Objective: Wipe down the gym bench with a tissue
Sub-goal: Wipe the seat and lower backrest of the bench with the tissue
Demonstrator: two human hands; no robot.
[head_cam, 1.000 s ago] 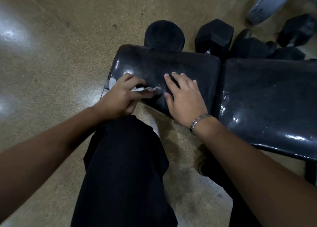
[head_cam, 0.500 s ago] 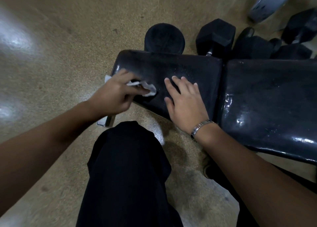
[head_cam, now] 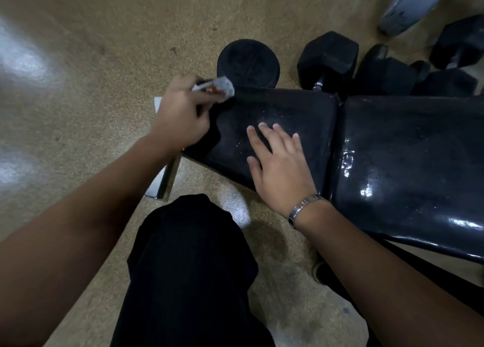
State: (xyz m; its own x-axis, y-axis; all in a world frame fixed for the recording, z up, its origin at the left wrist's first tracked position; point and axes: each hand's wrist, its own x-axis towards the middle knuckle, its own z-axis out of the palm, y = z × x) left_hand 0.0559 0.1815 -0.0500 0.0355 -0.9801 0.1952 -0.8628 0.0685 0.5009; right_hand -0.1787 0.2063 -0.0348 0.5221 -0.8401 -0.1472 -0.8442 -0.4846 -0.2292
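- Two hands at the bench point(head_cam: 408, 147): your left hand point(head_cam: 180, 121) pinches a crumpled tissue point(head_cam: 223, 88) at its far corner.
- Your right hand point(head_cam: 280, 168) lies flat, fingers spread, on the bench.

The left hand point(head_cam: 183, 116) carried the tissue point(head_cam: 222, 87) to the bench's point(head_cam: 288, 116) far corner.

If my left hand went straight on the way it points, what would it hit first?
Likely the round black pad beyond the bench seat far edge; depth is unclear.
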